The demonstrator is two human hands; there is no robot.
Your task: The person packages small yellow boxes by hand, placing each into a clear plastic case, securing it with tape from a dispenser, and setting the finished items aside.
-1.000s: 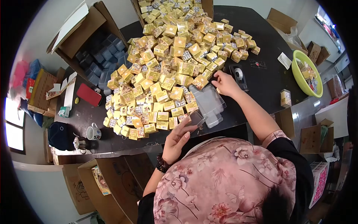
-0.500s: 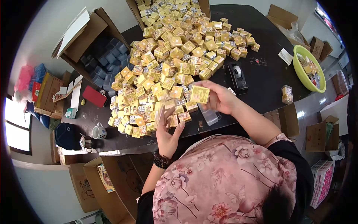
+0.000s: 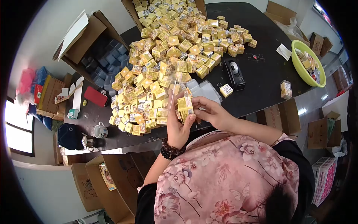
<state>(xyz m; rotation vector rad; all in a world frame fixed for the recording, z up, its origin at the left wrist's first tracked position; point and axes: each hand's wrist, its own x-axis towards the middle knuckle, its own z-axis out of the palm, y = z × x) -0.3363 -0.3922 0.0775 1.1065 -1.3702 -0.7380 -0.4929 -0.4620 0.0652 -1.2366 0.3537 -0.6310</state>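
My left hand (image 3: 176, 128) is closed around a transparent plastic case (image 3: 172, 95) that stands up from the fingers. A small yellow printed box (image 3: 185, 107) sits against the case and the left thumb. My right hand (image 3: 213, 114) pinches this box from the right side. How far the box sits inside the case cannot be made out. Just beyond the hands lies a big heap of similar yellow boxes (image 3: 154, 74). More transparent plastic cases (image 3: 209, 92) lie flat beside the right hand, and one single small box (image 3: 226, 90) rests near them.
A black tape dispenser (image 3: 235, 75) stands right of the heap. Farther right are a lime-green basin (image 3: 298, 63) and a packed clear case (image 3: 286, 89). At left are a carton of plastic cases (image 3: 89, 37), a red notebook (image 3: 96, 98) and a mug (image 3: 100, 130).
My right hand has brought the yellow box down and left to the plastic case in my left hand. The loose plastic cases and single box on the table now show more fully.
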